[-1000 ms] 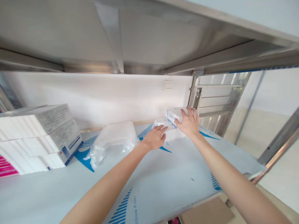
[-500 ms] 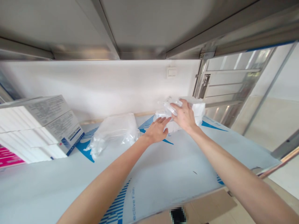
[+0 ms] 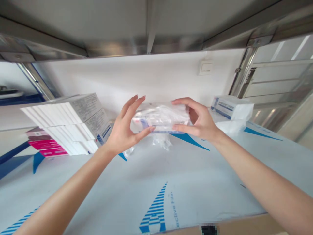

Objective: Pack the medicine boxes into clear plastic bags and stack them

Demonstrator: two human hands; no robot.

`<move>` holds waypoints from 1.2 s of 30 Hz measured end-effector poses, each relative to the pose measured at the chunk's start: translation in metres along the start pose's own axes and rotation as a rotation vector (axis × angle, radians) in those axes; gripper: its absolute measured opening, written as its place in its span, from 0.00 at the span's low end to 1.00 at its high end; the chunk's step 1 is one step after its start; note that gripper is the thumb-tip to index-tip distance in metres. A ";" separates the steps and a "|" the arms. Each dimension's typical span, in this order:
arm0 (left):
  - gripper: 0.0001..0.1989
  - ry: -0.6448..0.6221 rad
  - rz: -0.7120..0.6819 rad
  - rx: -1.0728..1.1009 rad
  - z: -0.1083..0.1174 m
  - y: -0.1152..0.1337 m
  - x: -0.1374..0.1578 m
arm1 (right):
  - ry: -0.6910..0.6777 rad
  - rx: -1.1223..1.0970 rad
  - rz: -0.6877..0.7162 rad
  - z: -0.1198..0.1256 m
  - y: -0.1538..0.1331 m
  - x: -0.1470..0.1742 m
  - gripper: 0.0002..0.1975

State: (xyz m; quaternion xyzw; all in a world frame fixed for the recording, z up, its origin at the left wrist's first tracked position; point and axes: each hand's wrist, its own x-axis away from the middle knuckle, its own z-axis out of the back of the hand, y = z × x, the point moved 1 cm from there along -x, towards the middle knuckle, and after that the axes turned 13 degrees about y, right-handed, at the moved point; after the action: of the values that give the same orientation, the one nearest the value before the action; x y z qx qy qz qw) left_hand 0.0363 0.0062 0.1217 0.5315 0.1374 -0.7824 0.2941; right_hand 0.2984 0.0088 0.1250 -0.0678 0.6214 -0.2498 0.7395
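A white box with blue print, wrapped in clear plastic (image 3: 161, 119), is at the middle, over the shelf top. My right hand (image 3: 199, 119) grips its right end, fingers along the upper edge and thumb on the front. At the left end, my left hand (image 3: 126, 127) is open, fingers spread above the upper edge. Its thumb overlaps the front of the box; firm contact cannot be made out. Below the box, crumpled clear plastic (image 3: 162, 142) shows, and what lies behind is mostly hidden.
Stacked white boxes (image 3: 83, 120) stand at left, beside pink boxes (image 3: 52, 147). A wrapped white box (image 3: 234, 109) sits at the right rear. Film with blue print covers the shelf top (image 3: 117, 192). A metal shelf (image 3: 117, 26) hangs overhead; a wall switch (image 3: 206, 67) is behind.
The wrapped box has come away from the right-hand pile and moved left to the middle with my right hand. My left hand has moved left and spread its fingers. The view has shifted left.
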 end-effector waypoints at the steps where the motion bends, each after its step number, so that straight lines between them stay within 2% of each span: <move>1: 0.41 -0.041 0.013 0.033 0.009 -0.003 0.007 | -0.057 -0.059 -0.035 -0.007 -0.003 0.005 0.30; 4: 0.38 -0.207 0.050 0.152 0.024 -0.009 0.032 | -0.248 -0.100 -0.079 -0.022 -0.007 0.020 0.35; 8: 0.34 -0.369 0.056 0.288 0.024 -0.011 0.062 | -0.494 0.015 -0.014 -0.030 -0.006 0.036 0.38; 12: 0.32 -0.499 0.068 0.305 0.021 -0.011 0.074 | -0.637 0.095 -0.023 -0.032 -0.007 0.047 0.41; 15: 0.30 -0.530 0.071 0.287 0.022 -0.009 0.078 | -0.701 0.105 -0.041 -0.032 -0.009 0.053 0.39; 20: 0.28 -0.435 0.016 0.275 0.026 -0.003 0.079 | -0.695 0.061 -0.049 -0.033 -0.012 0.055 0.36; 23: 0.18 -0.370 -0.036 0.251 0.026 0.005 0.077 | -0.585 0.080 -0.076 -0.039 -0.015 0.056 0.27; 25: 0.11 -0.338 -0.066 0.247 0.025 0.010 0.074 | -0.531 0.111 -0.072 -0.042 -0.017 0.056 0.24; 28: 0.06 -0.307 -0.058 0.309 0.024 0.016 0.070 | -0.562 0.093 -0.045 -0.044 -0.017 0.057 0.24; 30: 0.02 -0.302 -0.010 0.366 0.026 0.018 0.066 | -0.616 0.071 -0.037 -0.043 -0.016 0.056 0.20; 34: 0.16 -0.315 0.105 0.476 0.037 0.016 0.056 | -0.609 0.038 -0.031 -0.037 -0.017 0.050 0.15; 36: 0.17 -0.320 0.150 0.527 0.046 0.014 0.050 | -0.564 -0.028 -0.046 -0.035 -0.021 0.046 0.11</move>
State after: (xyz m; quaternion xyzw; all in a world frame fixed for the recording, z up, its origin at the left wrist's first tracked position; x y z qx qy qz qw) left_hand -0.0028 -0.0450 0.0962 0.4684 -0.1578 -0.8408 0.2208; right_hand 0.2634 -0.0227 0.0857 -0.1590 0.3926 -0.2289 0.8765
